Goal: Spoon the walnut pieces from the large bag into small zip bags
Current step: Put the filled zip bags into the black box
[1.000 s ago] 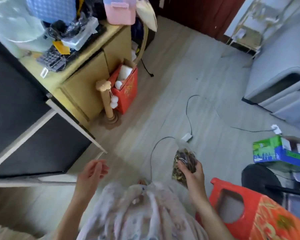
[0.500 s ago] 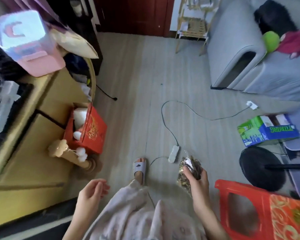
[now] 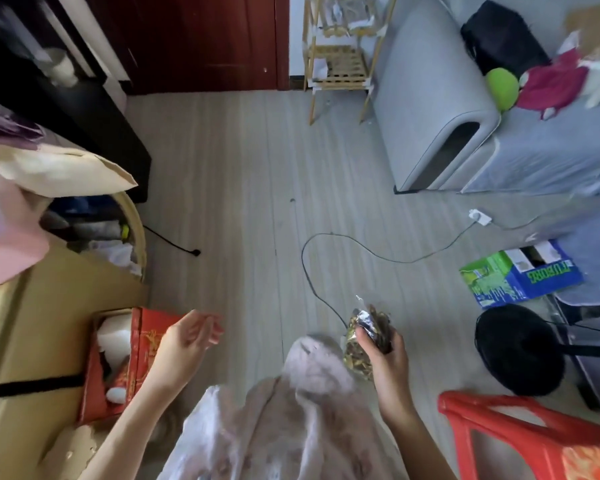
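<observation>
Low and right of centre, the right hand (image 3: 385, 355) grips a walnut bag (image 3: 364, 337) above the floor (image 3: 243, 209); left hand (image 3: 187, 344) hangs empty, loosely curled; a loose grip could spill pieces

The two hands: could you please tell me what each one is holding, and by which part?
The right hand grips the clear bag of walnut pieces around its middle. The left hand holds nothing.
</observation>
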### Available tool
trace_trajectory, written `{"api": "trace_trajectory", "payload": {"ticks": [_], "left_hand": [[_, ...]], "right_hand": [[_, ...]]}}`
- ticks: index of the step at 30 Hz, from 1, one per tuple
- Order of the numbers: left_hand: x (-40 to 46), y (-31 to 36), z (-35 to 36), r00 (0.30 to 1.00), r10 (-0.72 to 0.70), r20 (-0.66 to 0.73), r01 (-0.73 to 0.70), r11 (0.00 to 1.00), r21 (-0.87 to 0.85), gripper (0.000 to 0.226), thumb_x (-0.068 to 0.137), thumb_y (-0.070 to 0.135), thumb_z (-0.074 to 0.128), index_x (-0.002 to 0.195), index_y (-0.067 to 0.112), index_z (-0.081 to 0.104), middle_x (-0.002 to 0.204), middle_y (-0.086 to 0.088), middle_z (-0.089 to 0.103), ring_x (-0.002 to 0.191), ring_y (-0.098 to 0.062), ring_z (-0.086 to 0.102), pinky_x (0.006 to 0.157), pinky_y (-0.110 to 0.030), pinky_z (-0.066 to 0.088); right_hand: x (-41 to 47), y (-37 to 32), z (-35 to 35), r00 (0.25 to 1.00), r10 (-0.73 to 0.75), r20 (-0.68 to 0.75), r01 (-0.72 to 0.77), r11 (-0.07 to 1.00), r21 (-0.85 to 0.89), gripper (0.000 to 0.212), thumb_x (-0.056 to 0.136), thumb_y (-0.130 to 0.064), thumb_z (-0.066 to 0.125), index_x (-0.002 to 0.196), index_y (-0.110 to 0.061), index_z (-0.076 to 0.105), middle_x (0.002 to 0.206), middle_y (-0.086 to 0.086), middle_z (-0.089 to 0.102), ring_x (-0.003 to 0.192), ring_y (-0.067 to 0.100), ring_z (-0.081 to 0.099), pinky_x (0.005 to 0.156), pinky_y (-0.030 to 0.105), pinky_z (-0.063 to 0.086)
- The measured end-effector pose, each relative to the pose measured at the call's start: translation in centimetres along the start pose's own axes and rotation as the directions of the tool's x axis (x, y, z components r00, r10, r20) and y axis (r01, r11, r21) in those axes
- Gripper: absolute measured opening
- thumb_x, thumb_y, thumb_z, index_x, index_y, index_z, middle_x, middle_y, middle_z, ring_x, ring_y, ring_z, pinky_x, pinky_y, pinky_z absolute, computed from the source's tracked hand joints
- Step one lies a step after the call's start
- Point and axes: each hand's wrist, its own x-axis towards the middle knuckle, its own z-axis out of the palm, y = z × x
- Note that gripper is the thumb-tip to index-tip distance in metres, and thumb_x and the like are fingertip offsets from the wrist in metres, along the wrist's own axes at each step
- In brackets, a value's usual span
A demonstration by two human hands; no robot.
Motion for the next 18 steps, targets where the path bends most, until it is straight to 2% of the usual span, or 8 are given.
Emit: {"api": "trace_trajectory", "payload": {"ticks": [3,7,9,13,16,18], "left_hand": [[4.5,2.1,1.1,1.0,-0.017,-0.005,0.016,0.999,-0.043,0.021,0.094,0.002,0.045,0.087,0.012,0.063,0.076,-0.006,0.067,0.071,-0.018,0.064,0.061,-0.017,0.051],[11.0,4.5,3.0,0.998,-0.046,-0.03,0.043,0.996,-0.083,0.022,0.094,0.004,0.046,0.087,0.015,0.063,0.077,-0.007,0.069,0.072,-0.018,0.066,0.063,-0.019,0.053],[14.3,6.0,4.0,0.996,-0.07,-0.053,0.065,0.993,-0.099,0.023,0.094,0.003,0.046,0.085,0.015,0.063,0.077,-0.009,0.069,0.073,-0.022,0.066,0.061,-0.018,0.053],[20.8,9.9,5.7,0.993,-0.086,-0.083,0.075,0.989,-0.127,0.023,0.093,0.002,0.046,0.083,0.014,0.063,0.075,-0.01,0.069,0.072,-0.023,0.066,0.06,-0.018,0.053],[25.2,12.7,6.5,0.993,-0.08,-0.09,0.068,0.989,-0.13,0.024,0.093,0.001,0.047,0.083,0.014,0.064,0.072,-0.006,0.069,0.064,-0.014,0.066,0.058,-0.016,0.053],[27.8,13.9,7.1,0.992,-0.089,-0.091,0.077,0.989,-0.128,0.025,0.093,-0.001,0.046,0.082,0.014,0.064,0.071,-0.005,0.07,0.061,-0.01,0.066,0.056,-0.015,0.052]], "right_hand": [[4.1,-2.1,1.6,1.0,0.026,-0.012,-0.026,0.999,0.032,0.037,0.078,-0.017,0.075,0.111,-0.015,0.058,0.105,0.002,0.067,0.095,0.015,0.066,0.082,0.031,0.051],[11.2,-6.0,4.0,0.999,0.053,0.012,-0.054,0.997,0.053,0.038,0.077,-0.017,0.075,0.111,-0.017,0.058,0.1,-0.004,0.068,0.085,0.003,0.067,0.067,0.017,0.051],[15.3,-8.5,4.9,0.998,0.053,0.04,-0.055,0.997,0.048,0.038,0.077,-0.015,0.076,0.111,-0.016,0.058,0.099,-0.003,0.069,0.084,0.005,0.068,0.065,0.018,0.052],[23.0,-14.4,6.0,0.996,0.029,0.079,-0.031,0.999,0.018,0.036,0.078,-0.016,0.075,0.109,-0.02,0.057,0.103,0.0,0.067,0.092,0.013,0.066,0.075,0.03,0.055],[27.8,-18.2,6.7,0.997,0.008,0.081,-0.009,1.0,0.01,0.03,0.079,-0.017,0.074,0.102,-0.025,0.056,0.101,-0.001,0.066,0.089,0.01,0.066,0.061,0.017,0.051],[30.6,-20.1,7.2,0.998,0.007,0.066,-0.008,1.0,0.012,0.03,0.079,-0.015,0.074,0.102,-0.023,0.057,0.1,0.001,0.066,0.089,0.012,0.065,0.056,0.014,0.05]]}}
